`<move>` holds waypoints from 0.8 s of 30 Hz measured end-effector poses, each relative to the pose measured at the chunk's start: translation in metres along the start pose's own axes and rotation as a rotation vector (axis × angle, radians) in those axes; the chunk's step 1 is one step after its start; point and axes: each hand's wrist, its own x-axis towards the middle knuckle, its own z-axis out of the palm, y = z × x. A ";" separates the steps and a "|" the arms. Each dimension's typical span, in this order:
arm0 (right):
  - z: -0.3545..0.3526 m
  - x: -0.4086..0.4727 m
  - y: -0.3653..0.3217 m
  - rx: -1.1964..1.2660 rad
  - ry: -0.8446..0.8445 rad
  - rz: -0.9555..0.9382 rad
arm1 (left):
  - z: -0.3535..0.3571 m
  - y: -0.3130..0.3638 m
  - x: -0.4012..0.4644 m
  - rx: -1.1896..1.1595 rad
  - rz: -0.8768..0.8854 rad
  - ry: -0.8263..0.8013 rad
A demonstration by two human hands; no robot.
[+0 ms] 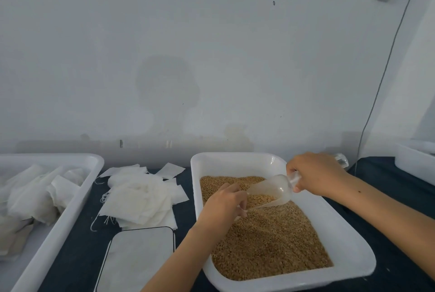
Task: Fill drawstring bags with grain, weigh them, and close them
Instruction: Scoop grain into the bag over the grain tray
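— Looking at the edges first: what was near the hands?

— The white tub [237, 162] of grain [270, 237] lay between both arms. The right hand [315, 174] gripped the handle of a clear scoop [270, 191], fingers curled round it, above the far part of the grain. The left hand [224, 202] was curled beside the scoop mouth; I could not tell what it held.

— And the open room?

— A flat scale [138, 258] stood just beside the tub's left wall. Loose drawstring bags [141, 195] were piled behind the scale, near a second tray [77, 200] with bags at the left.

— The surface?

— Dark, against a pale wall [188, 44] with a hanging cable [386, 63].
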 end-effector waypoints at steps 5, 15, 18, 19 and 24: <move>0.010 -0.005 0.004 0.138 -0.076 0.053 | 0.002 -0.002 -0.001 -0.007 -0.014 0.037; 0.063 -0.022 0.007 0.648 -0.188 0.107 | -0.001 -0.003 -0.001 -0.146 -0.159 0.143; 0.071 -0.023 0.002 0.693 -0.154 0.177 | -0.006 -0.006 0.000 -0.346 -0.294 0.158; 0.076 -0.021 -0.001 0.666 -0.149 0.195 | -0.008 -0.008 0.000 -0.423 -0.339 0.170; 0.105 -0.012 -0.030 0.561 -0.166 0.204 | -0.016 -0.009 -0.002 -0.693 -0.410 0.215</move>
